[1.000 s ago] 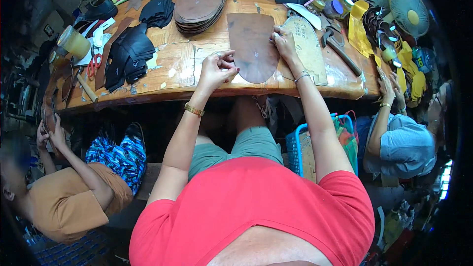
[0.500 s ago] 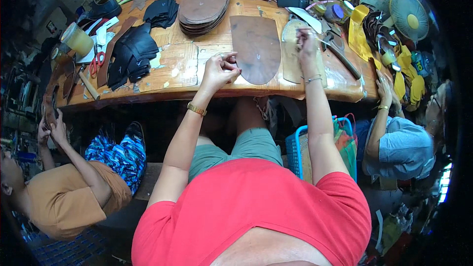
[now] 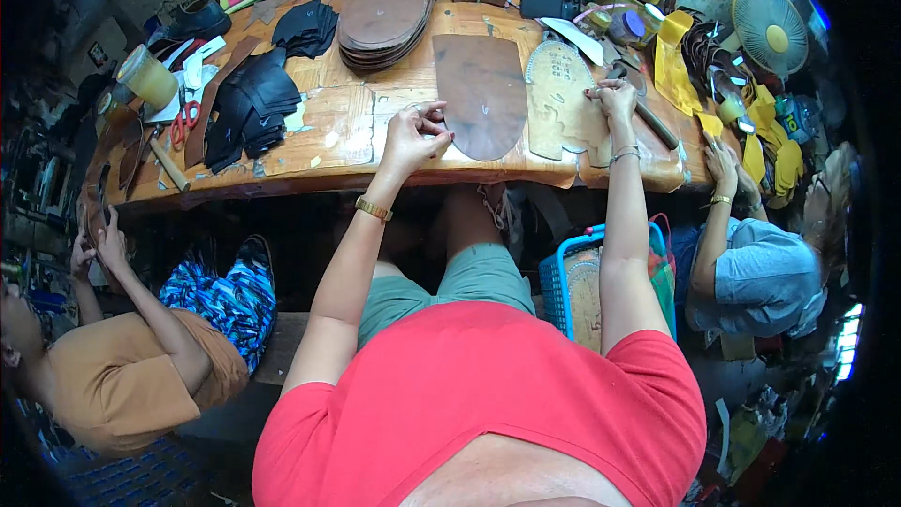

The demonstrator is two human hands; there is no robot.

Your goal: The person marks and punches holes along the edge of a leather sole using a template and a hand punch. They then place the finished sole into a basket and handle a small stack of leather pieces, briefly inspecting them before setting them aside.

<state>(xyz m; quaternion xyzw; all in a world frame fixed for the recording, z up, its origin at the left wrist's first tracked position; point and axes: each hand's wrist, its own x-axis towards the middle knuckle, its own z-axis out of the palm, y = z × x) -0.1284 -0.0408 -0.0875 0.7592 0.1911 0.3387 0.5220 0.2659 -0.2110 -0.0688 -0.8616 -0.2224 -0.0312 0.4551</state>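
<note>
In the head view, the brown leather piece (image 3: 481, 99) lies flat on the table (image 3: 343, 117), its long axis running away from the person. The left hand (image 3: 419, 138) is nearer, bent fingertips at the leather's left edge; whether they pinch it I cannot tell. The right hand (image 3: 616, 99), fingers curled, is farther right, past the pale pattern (image 3: 554, 94) and beside the hammer (image 3: 656, 124); its grip is unclear.

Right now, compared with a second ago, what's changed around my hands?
Your right hand has moved rightward, from the brown, round-ended leather piece across the cream, rounded template toward the dark-handled hammer; whether it holds anything is unclear. Your left hand stays at the leather's left edge.
</note>
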